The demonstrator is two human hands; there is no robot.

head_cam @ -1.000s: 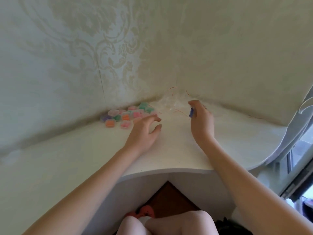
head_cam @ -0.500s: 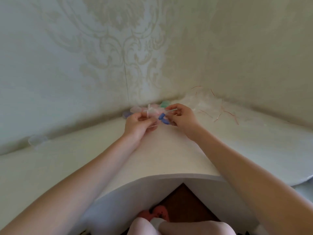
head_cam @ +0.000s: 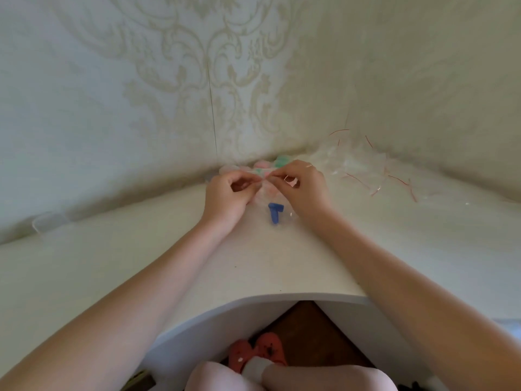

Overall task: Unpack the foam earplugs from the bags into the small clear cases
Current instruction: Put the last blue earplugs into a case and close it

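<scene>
My left hand [head_cam: 228,194] and my right hand [head_cam: 303,187] meet over the white corner desk [head_cam: 253,263], each pinching the top edge of one small clear bag [head_cam: 277,201]. The bag hangs between them with two blue foam earplugs [head_cam: 275,211] at its bottom, just above the desk. Behind my hands, against the wall, lies a cluster of small clear cases [head_cam: 270,164] with pink and green earplugs, mostly hidden by my fingers.
A heap of clear bags with red strips [head_cam: 363,167] lies in the corner to the right. A clear case [head_cam: 46,221] sits far left by the wall. The desk's curved front edge [head_cam: 282,296] is close to my knees.
My hands came together from apart; the left one left the desk and joined the right on the bag. The bag with the blue earplugs now hangs lower between them.
</scene>
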